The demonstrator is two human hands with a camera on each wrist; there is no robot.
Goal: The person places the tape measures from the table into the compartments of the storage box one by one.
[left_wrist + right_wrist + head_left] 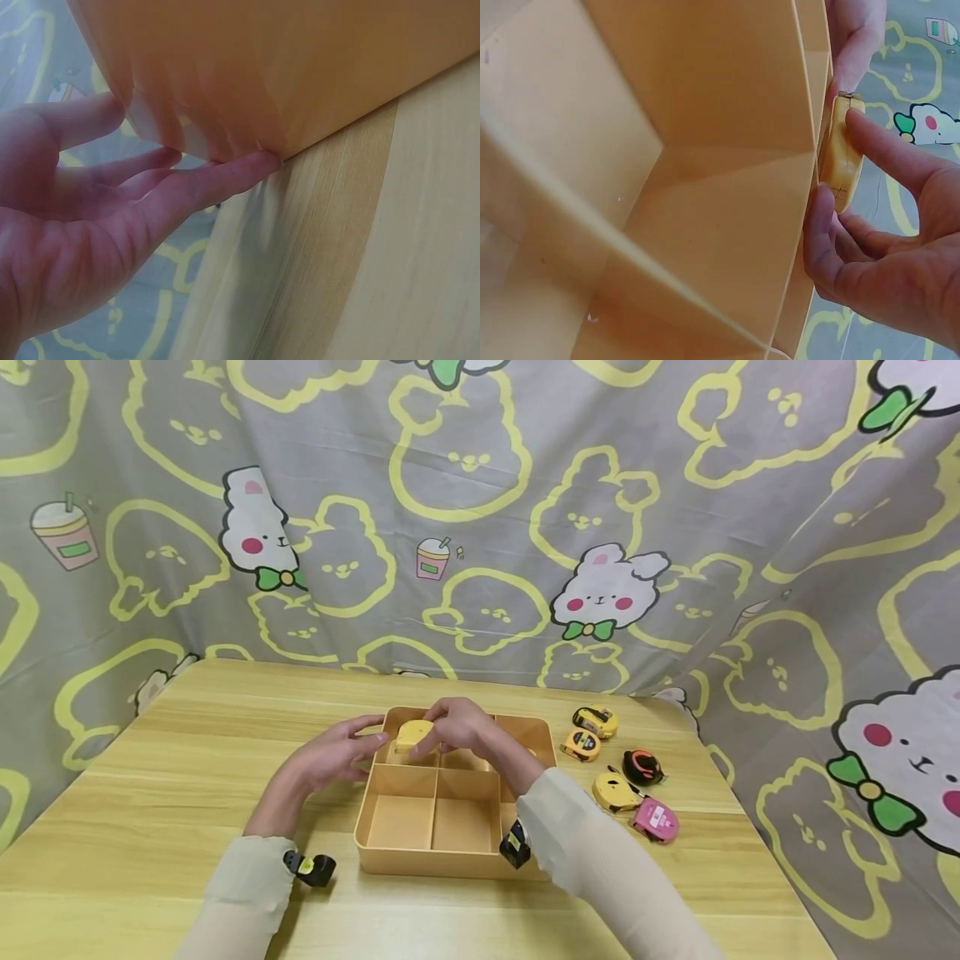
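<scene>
A yellow tape measure (412,734) is pinched between the thumb and fingers of my right hand (462,724), at the back left compartment of a tan divided box (420,862). In the right wrist view the tape measure (844,155) shows edge-on beside the box's dividers. My left hand (333,755) is at the box's left side. Its fairly straight fingers touch the outer wall (262,75) near the bottom edge in the left wrist view. The two front compartments at left and middle hold nothing; my right arm hides part of the right-hand ones.
Right of the box lie two yellow tape measures (596,721) at the back, a black and orange one (642,767), another yellow one (617,792) and a pink one (655,820). A patterned curtain (480,568) hangs behind the wooden table (150,827).
</scene>
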